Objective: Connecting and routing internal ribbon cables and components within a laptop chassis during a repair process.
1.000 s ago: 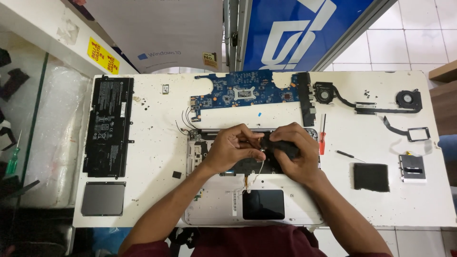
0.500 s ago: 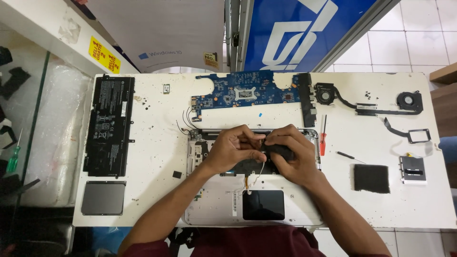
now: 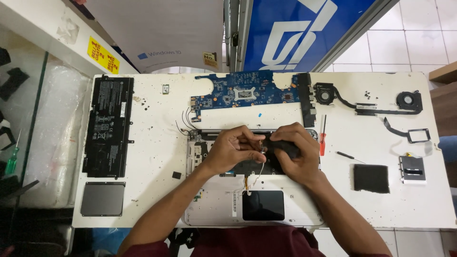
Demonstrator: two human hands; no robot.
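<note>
Small black flat part (image 3: pixel 281 145) being pinched by right hand (image 3: pixel 297 154) over open silver laptop chassis (image 3: pixel 214 200); left hand (image 3: pixel 233 150) gripping thin pale cable (image 3: pixel 259 169) beside it; gentle, steady pulling seems wise.

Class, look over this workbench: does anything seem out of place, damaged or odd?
Yes. The white table is peppered with dark chips and specks, and thin black wires trail loose off the opened silver laptop base. Both hands, left and right, work over it.

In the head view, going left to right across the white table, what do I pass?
Black battery → left hand → right hand → red screwdriver → black square pad → small silver module.
</note>
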